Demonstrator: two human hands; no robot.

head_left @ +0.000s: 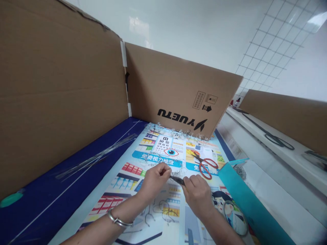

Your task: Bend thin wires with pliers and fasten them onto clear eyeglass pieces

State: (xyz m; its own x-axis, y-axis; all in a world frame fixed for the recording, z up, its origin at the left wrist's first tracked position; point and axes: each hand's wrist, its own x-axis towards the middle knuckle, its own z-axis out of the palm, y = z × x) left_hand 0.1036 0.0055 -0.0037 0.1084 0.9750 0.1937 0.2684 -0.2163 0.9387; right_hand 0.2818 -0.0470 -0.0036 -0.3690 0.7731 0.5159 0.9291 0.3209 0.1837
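Observation:
My left hand (157, 178) is closed in a pinch over the printed mat (143, 200); what sits between its fingertips is too small to make out. Wrapped in my right hand (198, 194) is a pair of pliers (177, 180), whose dark jaws point left and reach my left fingertips. The handles are hidden in the fist. Several bent pieces of thin wire (166, 211) lie on the mat below, between my forearms. Scissors with red handles (205, 166) rest half spread beyond my right hand.
Long straight wires (102, 154) lie on the blue surface at left. Clear and silvery scraps (189, 132) line the foot of the cardboard wall (178, 88). A turquoise box (245, 194) stands at right, holding tangled wire (240, 172). Beside it is a wire coil (246, 224).

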